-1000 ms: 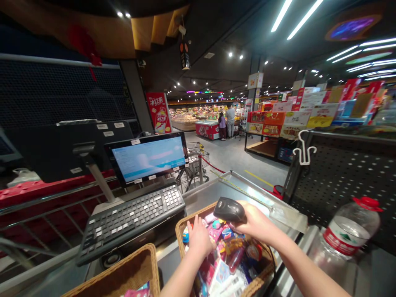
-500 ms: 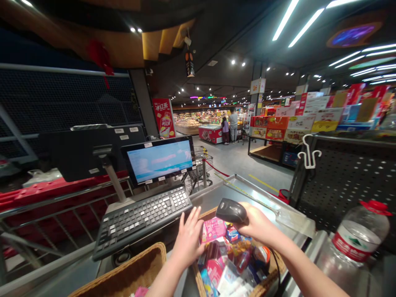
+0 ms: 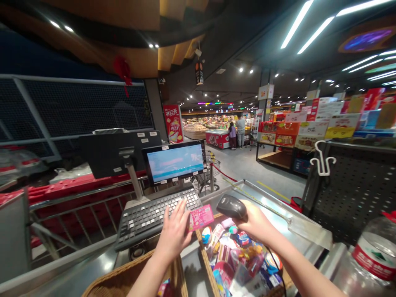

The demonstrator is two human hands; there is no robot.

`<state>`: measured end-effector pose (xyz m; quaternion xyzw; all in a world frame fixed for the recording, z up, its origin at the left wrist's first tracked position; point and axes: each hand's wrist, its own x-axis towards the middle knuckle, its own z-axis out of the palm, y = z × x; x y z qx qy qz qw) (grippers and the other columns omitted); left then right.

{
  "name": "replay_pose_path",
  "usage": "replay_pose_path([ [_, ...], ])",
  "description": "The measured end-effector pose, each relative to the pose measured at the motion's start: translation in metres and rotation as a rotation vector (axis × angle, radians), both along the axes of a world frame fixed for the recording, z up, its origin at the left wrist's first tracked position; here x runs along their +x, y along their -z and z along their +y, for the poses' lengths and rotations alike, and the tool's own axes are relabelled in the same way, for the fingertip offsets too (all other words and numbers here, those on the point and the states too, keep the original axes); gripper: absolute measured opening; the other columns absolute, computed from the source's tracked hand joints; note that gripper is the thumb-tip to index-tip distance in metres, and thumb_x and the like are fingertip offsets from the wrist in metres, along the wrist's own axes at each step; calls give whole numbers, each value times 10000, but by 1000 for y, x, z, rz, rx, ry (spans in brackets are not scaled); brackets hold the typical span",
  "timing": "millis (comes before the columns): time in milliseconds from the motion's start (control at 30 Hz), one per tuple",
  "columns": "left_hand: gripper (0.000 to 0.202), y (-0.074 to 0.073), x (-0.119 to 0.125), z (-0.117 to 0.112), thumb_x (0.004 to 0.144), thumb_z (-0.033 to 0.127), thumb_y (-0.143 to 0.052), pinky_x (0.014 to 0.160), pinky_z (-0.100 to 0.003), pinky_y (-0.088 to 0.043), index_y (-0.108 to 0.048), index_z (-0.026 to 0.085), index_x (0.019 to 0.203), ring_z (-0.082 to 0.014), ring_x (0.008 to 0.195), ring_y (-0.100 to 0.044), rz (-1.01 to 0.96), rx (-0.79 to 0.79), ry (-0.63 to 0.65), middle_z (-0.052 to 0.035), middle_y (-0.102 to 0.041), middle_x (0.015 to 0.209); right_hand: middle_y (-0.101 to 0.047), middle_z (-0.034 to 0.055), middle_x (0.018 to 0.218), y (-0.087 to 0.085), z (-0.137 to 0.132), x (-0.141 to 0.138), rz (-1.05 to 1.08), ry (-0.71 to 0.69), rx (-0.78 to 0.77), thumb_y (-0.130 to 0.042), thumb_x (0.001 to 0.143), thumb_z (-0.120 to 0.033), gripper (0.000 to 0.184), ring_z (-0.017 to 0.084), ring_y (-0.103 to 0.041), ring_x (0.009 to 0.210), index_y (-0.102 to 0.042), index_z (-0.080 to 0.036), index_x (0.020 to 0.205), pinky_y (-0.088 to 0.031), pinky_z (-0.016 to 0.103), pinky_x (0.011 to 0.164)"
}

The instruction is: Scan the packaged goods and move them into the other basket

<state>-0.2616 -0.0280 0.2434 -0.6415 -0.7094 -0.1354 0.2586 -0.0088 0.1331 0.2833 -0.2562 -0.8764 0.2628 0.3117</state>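
Observation:
My right hand grips a black barcode scanner above a wicker basket filled with small packaged goods. A flat pink packet is in my left hand, sticking out to the right from under it, with the thumb on its lower side. That hand is over the near edge of the black keyboard, its fingers stretched across it. Below my left forearm stands a second wicker basket with a few colourful packs partly showing. The scanner's cable hangs beside the filled basket.
A lit monitor stands behind the keyboard, beside a second dark screen seen from behind. The metal counter runs to the right. A large water bottle is at the near right. Two people stand far off by a red freezer.
My left hand has lifted the pink packet off the filled basket and moved left with it toward the keyboard. My right hand still holds the scanner. The view has shifted slightly left.

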Motion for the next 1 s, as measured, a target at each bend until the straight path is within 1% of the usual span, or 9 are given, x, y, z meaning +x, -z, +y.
replay_pose_path([
  [167,464,-6,-12,-17,788,268,-542,1176,-559,-91,-533,195,1246,-293,1426,-279,21,35,-60,-136,-299,1544,-668,108,1127,-4,-16,-20,-10,-22,7,-619,678,-201,407,295,-607,1060,-664,-161,1081,-468,406,931],
  [267,455,-11,-17,-28,790,265,-542,1178,-553,-85,-543,189,1239,-292,1423,-288,30,55,-105,-139,-311,1538,-672,109,1127,-8,-28,-28,-5,-58,-3,-635,686,-210,414,297,-612,1056,-668,-168,1097,-473,412,926],
  [367,434,-15,-22,-38,805,267,-538,1179,-553,-75,-551,184,1231,-292,1422,-290,34,74,-142,-143,-312,1536,-687,101,1095,-12,-37,-34,7,-104,-9,-627,688,-185,377,289,-621,1035,-684,-173,1061,-478,412,917],
  [467,415,-18,-27,-47,814,273,-543,1181,-550,-73,-562,188,1220,-297,1419,-296,40,102,-163,-142,-315,1535,-690,90,1099,-12,-42,-40,13,-124,-10,-619,661,-148,417,284,-623,1040,-681,-181,1072,-479,402,921],
  [533,420,-19,-30,-52,813,275,-549,1181,-551,-71,-564,189,1224,-302,1415,-304,46,117,-175,-143,-315,1534,-684,85,1120,-11,-45,-43,18,-139,-2,-605,659,-136,444,280,-617,1064,-672,-186,1095,-475,395,934],
  [700,428,-21,-35,-63,819,288,-551,1182,-546,-83,-566,183,1233,-296,1411,-315,42,126,-204,-142,-322,1531,-681,93,1121,-10,-50,-47,12,-135,38,-590,685,-145,425,278,-611,1069,-665,-181,1101,-475,401,933],
  [833,421,-23,-36,-69,810,265,-554,1176,-557,-104,-573,188,1223,-304,1412,-310,54,128,-212,-139,-327,1530,-679,99,1123,-11,-56,-49,12,-140,29,-602,700,-163,425,281,-613,1059,-658,-186,1121,-487,404,911],
  [1000,431,-23,-38,-75,807,257,-545,1174,-561,-103,-566,178,1231,-304,1407,-319,63,126,-218,-146,-326,1529,-683,97,1105,-14,-61,-49,24,-156,26,-601,695,-154,406,278,-614,1049,-664,-179,1095,-485,402,911],
])
